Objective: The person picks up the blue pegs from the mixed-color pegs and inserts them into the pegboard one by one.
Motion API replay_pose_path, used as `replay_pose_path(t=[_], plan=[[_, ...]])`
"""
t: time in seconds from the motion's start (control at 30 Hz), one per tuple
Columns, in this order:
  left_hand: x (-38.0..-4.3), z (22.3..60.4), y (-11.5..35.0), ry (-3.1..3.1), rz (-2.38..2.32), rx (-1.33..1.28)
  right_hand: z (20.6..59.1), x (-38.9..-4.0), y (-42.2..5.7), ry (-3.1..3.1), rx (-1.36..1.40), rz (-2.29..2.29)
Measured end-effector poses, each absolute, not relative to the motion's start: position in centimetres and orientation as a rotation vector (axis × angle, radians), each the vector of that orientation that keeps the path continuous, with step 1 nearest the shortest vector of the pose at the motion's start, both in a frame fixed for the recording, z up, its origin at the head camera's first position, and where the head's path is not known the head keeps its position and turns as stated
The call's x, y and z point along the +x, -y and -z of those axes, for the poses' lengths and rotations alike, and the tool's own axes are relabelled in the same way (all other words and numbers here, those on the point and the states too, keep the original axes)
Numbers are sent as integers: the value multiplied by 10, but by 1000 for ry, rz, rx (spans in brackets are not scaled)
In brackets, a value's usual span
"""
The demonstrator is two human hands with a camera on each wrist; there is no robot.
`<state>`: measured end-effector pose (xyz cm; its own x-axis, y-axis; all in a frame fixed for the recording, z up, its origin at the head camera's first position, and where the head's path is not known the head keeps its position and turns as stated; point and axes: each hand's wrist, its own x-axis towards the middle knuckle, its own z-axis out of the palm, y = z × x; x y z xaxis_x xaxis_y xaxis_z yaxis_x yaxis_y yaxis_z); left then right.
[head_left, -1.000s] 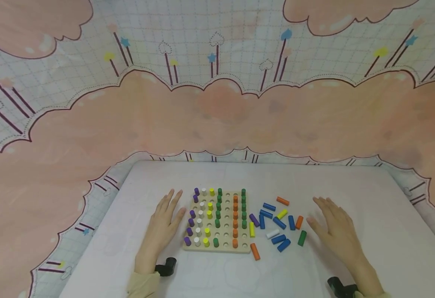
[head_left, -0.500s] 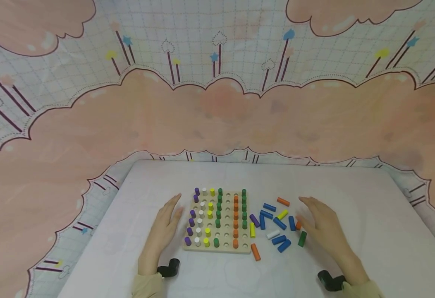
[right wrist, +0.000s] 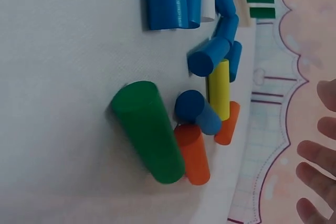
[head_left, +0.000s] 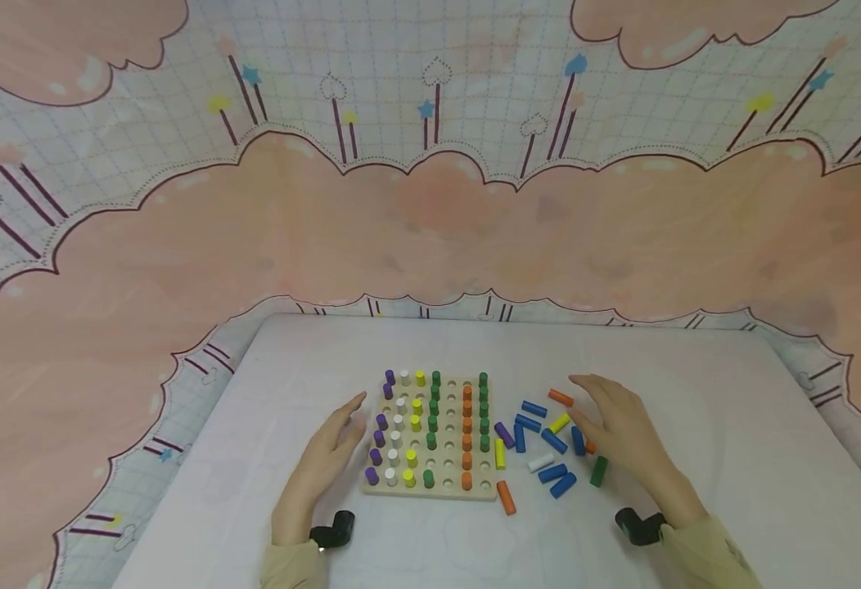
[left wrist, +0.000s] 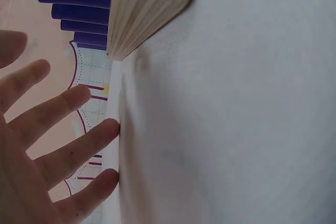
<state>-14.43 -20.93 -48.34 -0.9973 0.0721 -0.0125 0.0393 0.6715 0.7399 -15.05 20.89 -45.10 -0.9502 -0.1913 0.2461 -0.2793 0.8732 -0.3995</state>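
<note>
A wooden pegboard [head_left: 430,494] holds upright columns of purple, white, yellow, green and orange pegs. My left hand [head_left: 325,454] is just left of the board, fingers extended and holding nothing; the left wrist view shows its spread fingers [left wrist: 79,148] near the board's edge. Over the right side of the loose pegs hovers my right hand [head_left: 622,425], empty, its fingers loosely extended. Beneath and beside it lie a green peg [head_left: 598,471], a yellow peg [head_left: 559,423] and an orange peg [head_left: 561,397]. The right wrist view shows the green peg large, beside an orange one.
Several blue pegs [head_left: 553,442], a white peg [head_left: 539,463] and a purple peg [head_left: 503,434] lie scattered right of the board. Another orange peg [head_left: 506,497] rests near its lower right corner. The white table [head_left: 445,552] ends at a patterned cloth backdrop [head_left: 430,237].
My right hand has moved left, from beside the loose pegs to over their right side. My left hand has shifted slightly and turned more sideways. The pegs have stayed put.
</note>
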Motion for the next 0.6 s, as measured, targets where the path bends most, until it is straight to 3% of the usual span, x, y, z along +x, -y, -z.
replay_pose_path(t=[0.6], plan=[[-144,486,207,-2904,-1021,193,456,-184,-189,2935,469,-662]])
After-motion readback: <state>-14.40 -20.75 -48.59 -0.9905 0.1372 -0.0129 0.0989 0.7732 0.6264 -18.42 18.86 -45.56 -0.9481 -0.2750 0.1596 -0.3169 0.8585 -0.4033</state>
